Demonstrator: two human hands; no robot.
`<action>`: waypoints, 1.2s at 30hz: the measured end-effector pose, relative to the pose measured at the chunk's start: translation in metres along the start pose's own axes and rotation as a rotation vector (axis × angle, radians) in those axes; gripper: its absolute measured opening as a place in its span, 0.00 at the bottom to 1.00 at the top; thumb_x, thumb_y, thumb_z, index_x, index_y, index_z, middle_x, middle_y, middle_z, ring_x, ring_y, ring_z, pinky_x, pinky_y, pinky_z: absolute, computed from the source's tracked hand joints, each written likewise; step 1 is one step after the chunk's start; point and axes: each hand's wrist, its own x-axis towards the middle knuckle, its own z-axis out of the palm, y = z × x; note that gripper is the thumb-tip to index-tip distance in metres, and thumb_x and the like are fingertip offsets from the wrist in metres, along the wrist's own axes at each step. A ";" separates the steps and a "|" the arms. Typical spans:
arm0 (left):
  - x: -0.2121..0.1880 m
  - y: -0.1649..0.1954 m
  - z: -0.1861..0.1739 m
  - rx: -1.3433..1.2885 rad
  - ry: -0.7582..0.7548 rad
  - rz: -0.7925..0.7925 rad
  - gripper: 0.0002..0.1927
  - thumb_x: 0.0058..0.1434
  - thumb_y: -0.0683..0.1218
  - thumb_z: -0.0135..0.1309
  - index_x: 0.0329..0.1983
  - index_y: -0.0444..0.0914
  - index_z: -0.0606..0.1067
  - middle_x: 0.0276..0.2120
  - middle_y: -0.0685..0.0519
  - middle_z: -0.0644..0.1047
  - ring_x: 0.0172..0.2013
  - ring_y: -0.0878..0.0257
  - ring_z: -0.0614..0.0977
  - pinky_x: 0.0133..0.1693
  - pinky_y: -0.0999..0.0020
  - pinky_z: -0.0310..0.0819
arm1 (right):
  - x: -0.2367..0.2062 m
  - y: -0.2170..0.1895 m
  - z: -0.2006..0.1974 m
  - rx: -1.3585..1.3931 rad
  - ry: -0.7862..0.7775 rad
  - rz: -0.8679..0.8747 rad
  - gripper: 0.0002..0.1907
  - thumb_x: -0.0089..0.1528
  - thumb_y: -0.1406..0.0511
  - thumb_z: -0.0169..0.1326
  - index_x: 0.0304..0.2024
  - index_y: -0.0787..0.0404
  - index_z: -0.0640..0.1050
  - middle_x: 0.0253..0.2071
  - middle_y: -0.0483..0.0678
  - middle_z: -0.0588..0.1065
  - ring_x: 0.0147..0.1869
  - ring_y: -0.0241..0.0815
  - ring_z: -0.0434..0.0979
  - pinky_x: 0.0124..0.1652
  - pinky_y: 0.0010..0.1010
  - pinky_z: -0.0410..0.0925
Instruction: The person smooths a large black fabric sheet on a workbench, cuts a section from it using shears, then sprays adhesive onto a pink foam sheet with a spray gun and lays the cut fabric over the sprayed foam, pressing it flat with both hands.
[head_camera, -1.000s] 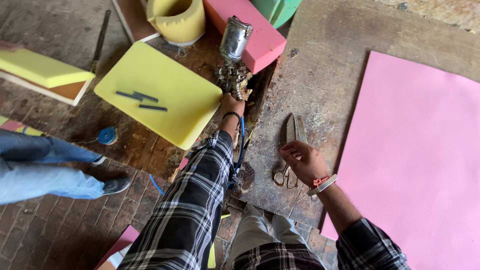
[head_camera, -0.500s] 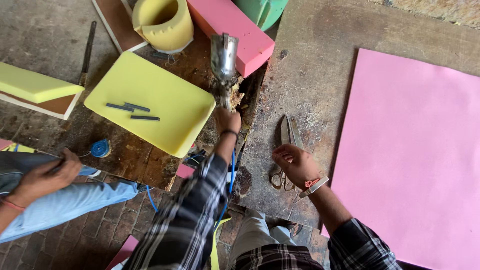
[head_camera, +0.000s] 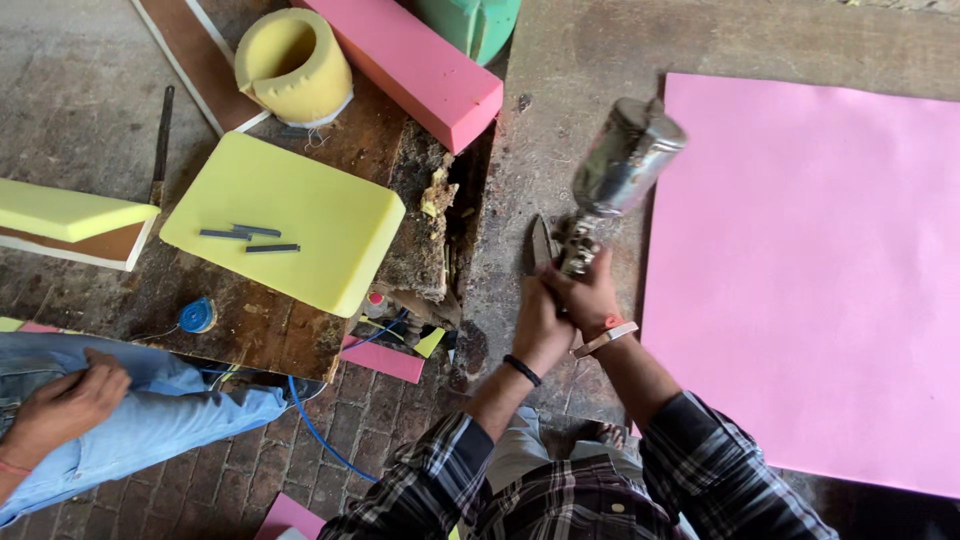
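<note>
Both hands on the spray gun

I have my left hand (head_camera: 540, 325) and right hand (head_camera: 590, 298) with fingers closed round the spray gun (head_camera: 612, 180), beside the pink sheet (head_camera: 810, 270).

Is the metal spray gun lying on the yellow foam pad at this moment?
No, both hands, left hand and right hand, hold the spray gun up near the pink sheet; the yellow foam pad bears only small dark strips.

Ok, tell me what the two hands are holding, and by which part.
Both hands, left hand and right hand, grip a metal spray gun by its handle below the shiny cup, which tilts up to the right.
</note>
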 end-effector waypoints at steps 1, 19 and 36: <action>-0.006 0.010 0.011 -0.001 -0.022 0.021 0.20 0.60 0.42 0.55 0.53 0.31 0.65 0.46 0.39 0.70 0.45 0.44 0.77 0.43 0.51 0.74 | -0.002 -0.003 -0.011 0.033 0.038 -0.055 0.43 0.60 0.75 0.66 0.69 0.64 0.55 0.54 0.54 0.74 0.55 0.46 0.78 0.51 0.35 0.76; -0.103 0.003 0.089 0.165 -1.089 -0.530 0.22 0.57 0.65 0.64 0.33 0.42 0.85 0.23 0.57 0.80 0.27 0.66 0.80 0.31 0.68 0.72 | 0.033 -0.133 -0.341 0.154 0.190 -0.047 0.19 0.63 0.75 0.54 0.58 0.68 0.73 0.37 0.53 0.78 0.32 0.42 0.80 0.32 0.33 0.76; -0.095 0.009 0.117 -0.049 -0.758 -0.547 0.16 0.63 0.54 0.62 0.40 0.36 0.83 0.23 0.55 0.79 0.21 0.69 0.74 0.25 0.71 0.67 | 0.110 -0.146 -0.363 0.054 0.224 -0.163 0.11 0.64 0.71 0.59 0.48 0.71 0.77 0.31 0.50 0.77 0.26 0.39 0.78 0.27 0.30 0.73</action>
